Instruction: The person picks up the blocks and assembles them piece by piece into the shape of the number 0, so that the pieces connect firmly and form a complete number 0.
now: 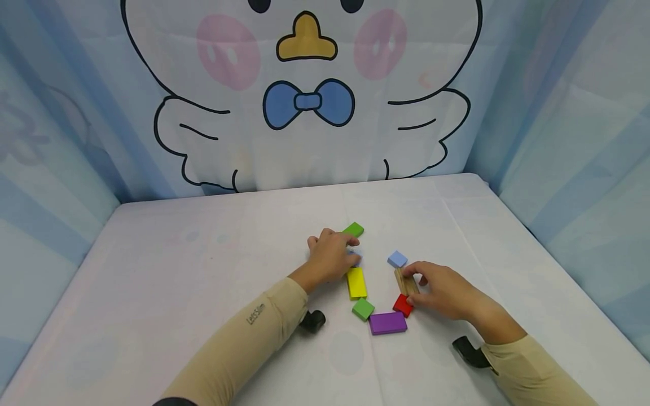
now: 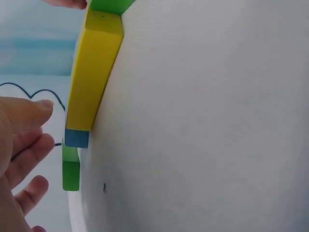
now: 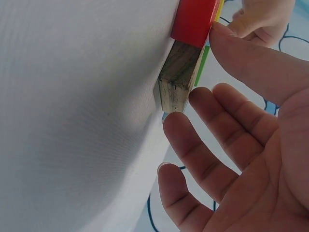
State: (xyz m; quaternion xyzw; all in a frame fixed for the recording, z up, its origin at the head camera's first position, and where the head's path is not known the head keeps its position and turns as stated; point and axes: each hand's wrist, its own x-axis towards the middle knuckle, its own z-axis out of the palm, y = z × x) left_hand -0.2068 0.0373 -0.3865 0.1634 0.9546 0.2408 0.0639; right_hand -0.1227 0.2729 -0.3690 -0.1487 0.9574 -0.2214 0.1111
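In the head view my left hand (image 1: 330, 256) is over a blue block (image 1: 358, 259), partly covering it, beside a yellow block (image 1: 357, 283). A green block (image 1: 353, 229) lies just beyond its fingers. The left wrist view shows a gap between the thumb (image 2: 36, 112) and the loosely bent fingers. My right hand (image 1: 447, 290) reaches to a bare wooden block (image 1: 406, 282), index fingertip at its far end. Its thumb (image 3: 236, 53) rests at the edge of a red block (image 3: 195, 21), which meets the wooden block's near end.
A second blue block (image 1: 397, 259) sits beyond the wooden one. Nearer me lie a purple block (image 1: 388, 323) and another green block (image 1: 363, 309), forming an open-ended outline with the others. A white cloth covers the table (image 1: 203, 282); printed curtains (image 1: 304, 158) stand behind it and at both sides.
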